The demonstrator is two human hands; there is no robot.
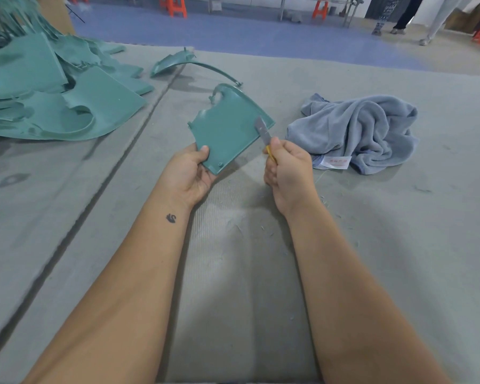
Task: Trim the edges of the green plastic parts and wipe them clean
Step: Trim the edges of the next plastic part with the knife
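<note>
A: What's hard to make out?

B: The knife (264,134) handle is buried in the right hand (286,169), fingers curled round it; only the blade shows, lying against the green part (227,128)'s right edge. The left hand (189,173) pinches that part's near corner, above the counter (233,273).

A: And around it?

B: Grey matting, plastic shavings, a heap of green parts (47,98) far left, a crumpled blue towel (355,131) right. Orange stools (175,6) beyond, cropped.

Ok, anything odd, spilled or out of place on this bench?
Mostly normal. Thin plastic shavings litter the grey mat below the hands, and the blue-grey towel lies crumpled. The pile of green parts is a loose heap.
</note>
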